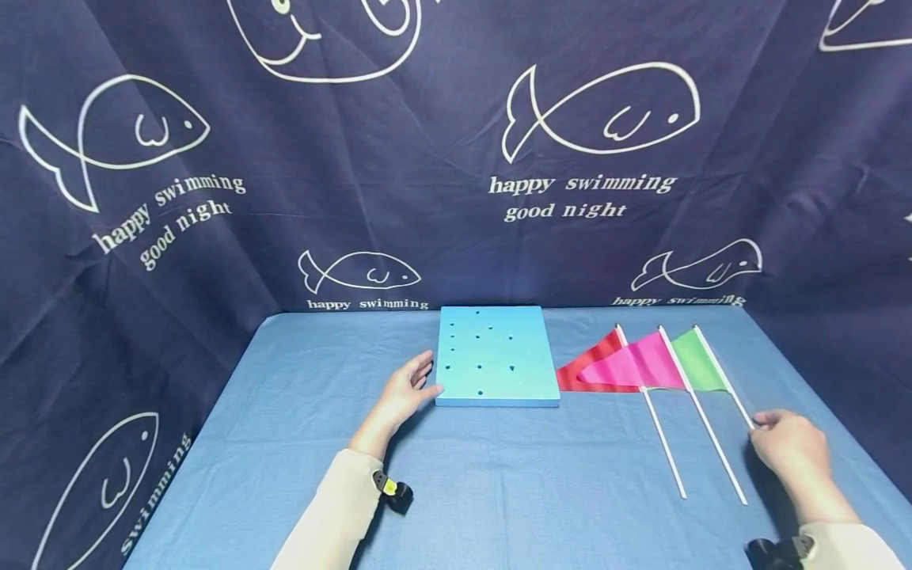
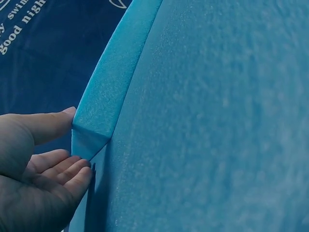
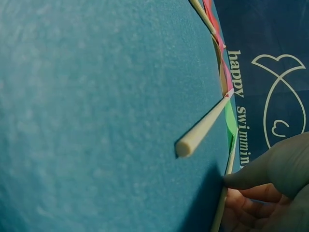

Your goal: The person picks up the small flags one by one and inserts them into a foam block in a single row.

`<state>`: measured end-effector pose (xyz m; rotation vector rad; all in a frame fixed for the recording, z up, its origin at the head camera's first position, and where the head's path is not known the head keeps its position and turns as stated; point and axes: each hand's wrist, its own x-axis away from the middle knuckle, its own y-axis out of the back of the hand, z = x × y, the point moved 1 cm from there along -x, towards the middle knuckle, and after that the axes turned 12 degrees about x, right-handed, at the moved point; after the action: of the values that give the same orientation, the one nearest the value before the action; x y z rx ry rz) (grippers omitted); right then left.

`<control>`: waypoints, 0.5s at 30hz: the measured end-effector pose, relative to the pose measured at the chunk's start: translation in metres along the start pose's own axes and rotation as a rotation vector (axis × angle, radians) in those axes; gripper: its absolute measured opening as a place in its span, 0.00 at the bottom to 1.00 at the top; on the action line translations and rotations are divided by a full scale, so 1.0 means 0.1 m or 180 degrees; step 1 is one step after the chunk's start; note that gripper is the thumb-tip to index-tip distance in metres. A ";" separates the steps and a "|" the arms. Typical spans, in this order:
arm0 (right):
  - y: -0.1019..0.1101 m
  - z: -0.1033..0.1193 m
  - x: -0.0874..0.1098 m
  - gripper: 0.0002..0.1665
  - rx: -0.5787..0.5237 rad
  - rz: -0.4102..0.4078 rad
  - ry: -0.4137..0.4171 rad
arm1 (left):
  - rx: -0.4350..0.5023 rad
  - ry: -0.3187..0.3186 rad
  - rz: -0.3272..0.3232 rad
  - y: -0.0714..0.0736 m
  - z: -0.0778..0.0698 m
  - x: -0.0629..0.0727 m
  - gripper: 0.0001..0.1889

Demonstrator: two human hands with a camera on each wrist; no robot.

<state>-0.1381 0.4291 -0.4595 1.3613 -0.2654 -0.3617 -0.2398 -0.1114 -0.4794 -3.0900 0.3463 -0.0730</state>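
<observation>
A light blue square board (image 1: 495, 352) with several small holes lies flat at the middle of the table. Beside its left edge is my left hand (image 1: 402, 392), thumb at the near left corner and fingers loosely extended along the side. The left wrist view shows thumb and fingertips right at the board's corner (image 2: 108, 87). Over on the right, my right hand (image 1: 792, 450) pinches the white stick of a green triangular flag (image 1: 701, 364) near its lower part. A pink flag (image 1: 641, 364) lies next to it, overlapping a red flag (image 1: 587, 370).
The table has a blue cloth (image 1: 556, 491). Dark blue curtains (image 1: 442, 182) with white fish drawings and lettering stand behind and at both sides. In the right wrist view, the bare end of a flag stick (image 3: 200, 130) points toward the camera.
</observation>
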 end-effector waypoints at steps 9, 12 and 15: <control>0.02 -0.04 -0.03 0.24 0.0068 0.0116 0.0007 | -0.0037 0.0063 0.0009 -0.02 -0.03 0.01 0.37; 0.02 -0.03 -0.03 0.25 0.0096 0.0153 0.0008 | -0.0039 0.0083 -0.0010 -0.03 -0.03 0.01 0.37; 0.04 -0.03 -0.03 0.24 0.0055 0.0150 0.0035 | -0.0056 0.0078 -0.0026 -0.02 -0.02 0.00 0.37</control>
<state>-0.1389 0.4338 -0.4564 1.3715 -0.2916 -0.3132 -0.2393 -0.1091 -0.4769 -3.1103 0.3372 -0.1087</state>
